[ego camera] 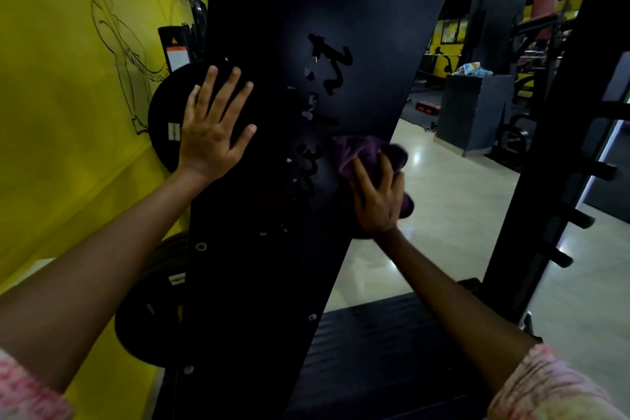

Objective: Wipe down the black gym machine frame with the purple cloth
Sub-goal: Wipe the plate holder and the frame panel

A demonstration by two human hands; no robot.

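A wide black panel of the gym machine frame (289,181) fills the middle of the view, tilted, with worn lettering and small bolts on it. My left hand (213,126) lies flat on its left edge with the fingers spread and straight. My right hand (376,196) grips a bunched purple cloth (364,150) and presses it against the panel's right side, beside the lettering. Part of the cloth sticks out above and to the right of my fingers.
A yellow wall (68,78) with a line drawing stands on the left. Black weight plates (163,119) hang behind the panel. A black upright with pegs (552,198) rises on the right. A dark ribbed platform (381,344) lies below; a shiny floor (453,208) lies beyond.
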